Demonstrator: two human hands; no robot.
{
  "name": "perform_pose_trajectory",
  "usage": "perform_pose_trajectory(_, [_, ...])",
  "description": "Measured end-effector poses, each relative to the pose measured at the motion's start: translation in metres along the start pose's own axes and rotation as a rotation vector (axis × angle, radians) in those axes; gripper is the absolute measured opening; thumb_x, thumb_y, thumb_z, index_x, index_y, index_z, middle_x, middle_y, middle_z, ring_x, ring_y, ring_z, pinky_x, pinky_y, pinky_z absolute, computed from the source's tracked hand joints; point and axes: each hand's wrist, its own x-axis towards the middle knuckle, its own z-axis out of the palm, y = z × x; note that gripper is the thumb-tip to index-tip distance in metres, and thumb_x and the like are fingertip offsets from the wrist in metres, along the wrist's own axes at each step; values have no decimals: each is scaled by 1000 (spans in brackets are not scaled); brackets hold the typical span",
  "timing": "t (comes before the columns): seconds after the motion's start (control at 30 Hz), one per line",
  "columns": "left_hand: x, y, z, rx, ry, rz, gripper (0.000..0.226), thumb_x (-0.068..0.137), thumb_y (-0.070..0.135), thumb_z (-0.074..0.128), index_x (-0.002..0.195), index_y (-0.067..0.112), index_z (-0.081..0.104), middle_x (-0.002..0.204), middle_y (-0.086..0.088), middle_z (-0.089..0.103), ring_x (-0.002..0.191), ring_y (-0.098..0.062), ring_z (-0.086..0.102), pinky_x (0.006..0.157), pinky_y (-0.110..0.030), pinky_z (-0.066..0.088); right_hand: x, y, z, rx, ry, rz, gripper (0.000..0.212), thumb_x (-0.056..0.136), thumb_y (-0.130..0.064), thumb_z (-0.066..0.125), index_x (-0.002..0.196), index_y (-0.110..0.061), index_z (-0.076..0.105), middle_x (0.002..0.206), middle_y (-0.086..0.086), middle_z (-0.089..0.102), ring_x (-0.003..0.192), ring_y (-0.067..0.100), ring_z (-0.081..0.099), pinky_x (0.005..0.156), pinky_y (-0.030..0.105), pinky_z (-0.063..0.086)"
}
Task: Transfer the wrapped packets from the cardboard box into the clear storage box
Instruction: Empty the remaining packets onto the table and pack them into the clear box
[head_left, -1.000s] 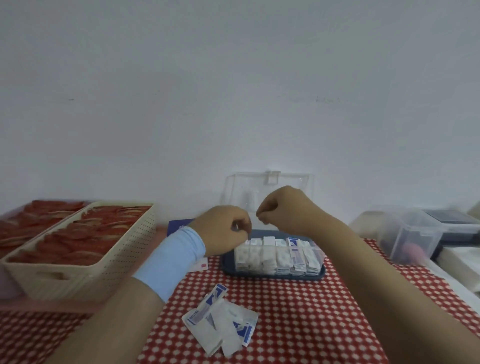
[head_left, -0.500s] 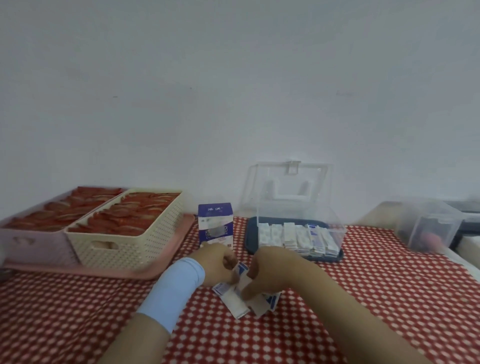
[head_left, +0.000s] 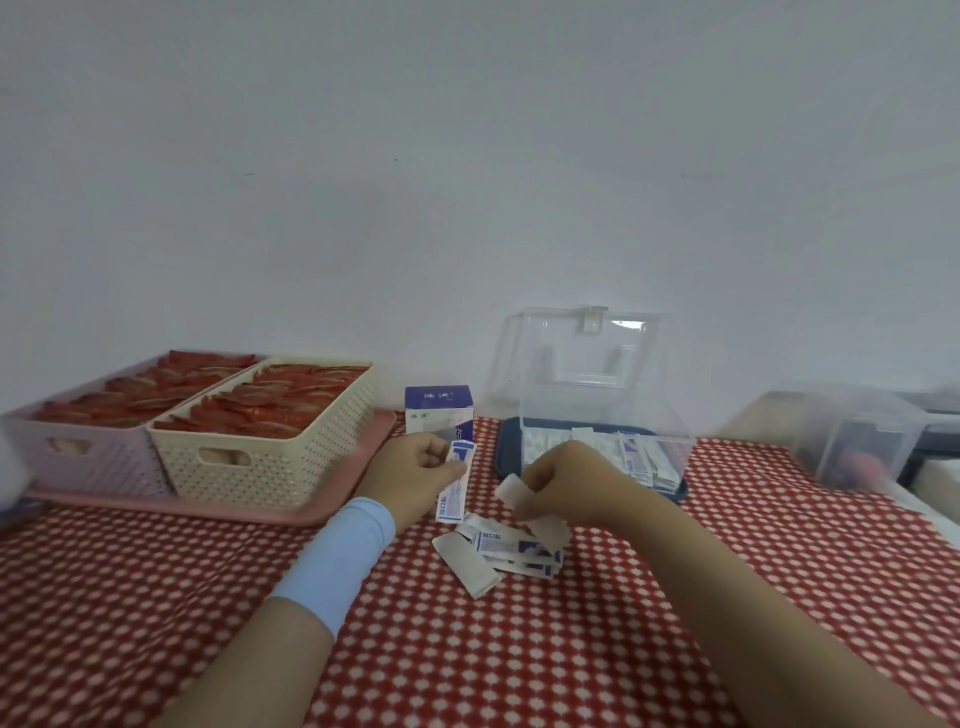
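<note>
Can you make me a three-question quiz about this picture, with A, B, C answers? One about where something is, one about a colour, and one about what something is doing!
1. Where is the small cardboard box?
A. Between the cream basket and the clear storage box
B. Inside the cream basket
C. On the floor

2. What colour is the wristband?
A. Green
B. Light blue
C. Black

3. What is the left hand doing?
A. Lying flat and empty
B. Lifting the basket
C. Holding a wrapped packet

Answers: 1 A, it stands between them at the back. 2 B, pale blue on the left forearm. 3 C, a blue and white packet sits in its grip.
</note>
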Motion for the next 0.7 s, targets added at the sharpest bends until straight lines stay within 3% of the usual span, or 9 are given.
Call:
perform_pose_trajectory(0.13, [-5, 8, 10, -82, 43, 19, 5, 88, 16, 72, 83, 15, 71, 80, -3, 75, 71, -19, 72, 63, -35, 62, -8, -2, -15, 379, 107, -28, 15, 84, -29, 79, 97, -22, 80, 86, -10, 72, 81, 9, 68, 67, 22, 53])
perform_pose_trajectory(0.23, [-10, 15, 18, -291, -36, -22, 12, 92, 12, 68, 90, 2, 74, 88, -19, 75, 74, -28, 70, 62, -40, 61, -11, -8, -14, 686, 23, -73, 14, 88, -22, 76, 99, -15, 80, 90, 2, 79, 86, 21, 75, 77, 33, 61])
perform_pose_trajectory(0.37, [-14, 23, 17, -580, -189, -94, 21, 99, 17, 58, 107, 4, 71, 97, -21, 74, 80, -30, 72, 63, -36, 59, -9, -18, 3, 789, 143, -111, 17, 84, -13, 79, 99, -6, 77, 88, 5, 79, 72, 12, 74, 58, 19, 56])
perform_pose_trajectory(0.43, [-15, 24, 15, -681, -248, -113, 24, 99, 18, 56, 113, 3, 68, 97, -22, 73, 83, -32, 73, 67, -37, 59, -6, -20, 9, 766, 221, -102, 20, 80, -16, 83, 95, -6, 75, 86, 2, 78, 69, 9, 73, 55, 18, 53])
perform_pose_trajectory(0.57, [-12, 13, 12, -444, -167, 27, 17, 93, 10, 66, 108, 9, 73, 100, -10, 77, 93, -26, 74, 82, -42, 60, 1, -21, 16, 646, 338, -65, 29, 79, -28, 84, 99, -18, 64, 91, 3, 71, 79, 15, 71, 63, 26, 58])
perform_pose_trajectory(0.63, [-8, 8, 9, -375, -46, 25, 17, 91, 5, 67, 106, 10, 74, 98, -7, 78, 88, -21, 75, 79, -41, 62, -1, -22, 17, 353, 420, -105, 24, 84, -41, 77, 93, -24, 62, 87, -3, 68, 76, 10, 67, 64, 25, 55])
perform_pose_trajectory(0.7, [-6, 4, 4, -255, 65, 45, 15, 90, 6, 66, 99, 13, 75, 93, -1, 78, 83, -16, 74, 75, -34, 62, -7, -26, 20, 31, 338, -139, 27, 85, -52, 72, 84, -25, 67, 78, -4, 69, 71, 12, 65, 67, 29, 58])
